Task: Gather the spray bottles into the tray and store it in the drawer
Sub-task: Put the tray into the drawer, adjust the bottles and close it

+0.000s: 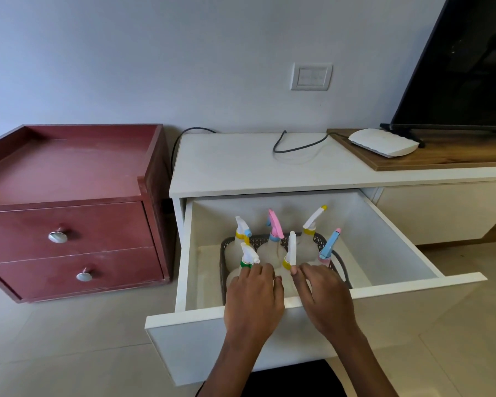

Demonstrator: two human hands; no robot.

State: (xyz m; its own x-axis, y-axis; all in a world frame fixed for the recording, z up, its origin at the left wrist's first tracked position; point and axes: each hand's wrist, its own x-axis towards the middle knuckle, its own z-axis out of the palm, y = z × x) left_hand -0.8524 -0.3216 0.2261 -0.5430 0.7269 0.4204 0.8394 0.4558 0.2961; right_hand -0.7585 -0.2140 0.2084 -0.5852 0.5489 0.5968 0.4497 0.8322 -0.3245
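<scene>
A dark perforated tray [324, 244] sits inside the open white drawer [390, 253]. Several white spray bottles stand upright in it, among them one with a pink trigger [276, 226], one with a blue trigger [330, 245] and one with a green collar [248, 257]. My left hand [254, 296] and my right hand [324, 293] reach over the drawer front, fingers spread, resting at the tray's near edge. The near rim and the front bottles' bodies are hidden behind the hands. Neither hand visibly grips anything.
The drawer front [206, 348] juts out toward me over the tiled floor. A red two-drawer cabinet [69, 233] stands to the left. On the white unit's top [226, 164] lie a dark cable [292, 147] and a white router [384, 142]; a TV [464, 64] stands at the right.
</scene>
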